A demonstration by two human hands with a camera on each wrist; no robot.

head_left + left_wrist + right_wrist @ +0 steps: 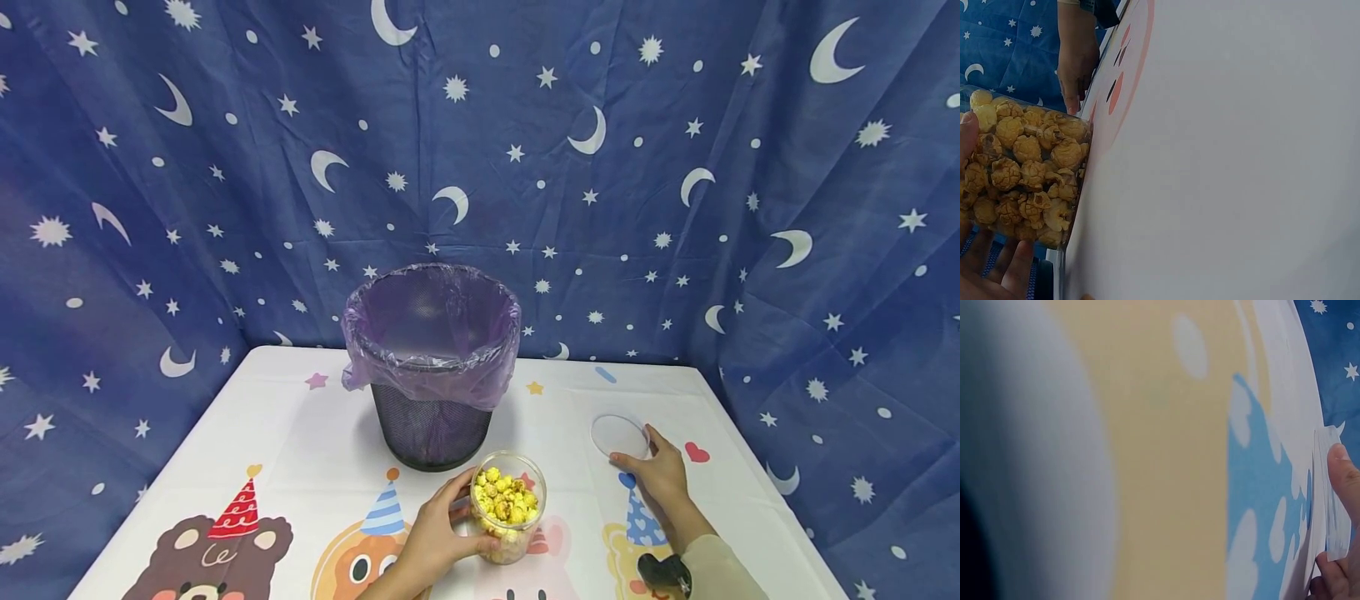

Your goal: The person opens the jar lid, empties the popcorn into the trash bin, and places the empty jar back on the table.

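Head view bright, soft shadows beside the bin (432,427); left wrist view dimmer; right wrist view blurred at left

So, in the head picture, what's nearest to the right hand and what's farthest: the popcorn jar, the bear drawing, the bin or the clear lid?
1. Clear lid: right in the right hand's fingers.
2. Popcorn jar: to its left, in the left hand.
3. Bin: farther left, behind the jar.
4. Bear drawing: far left, at the front.
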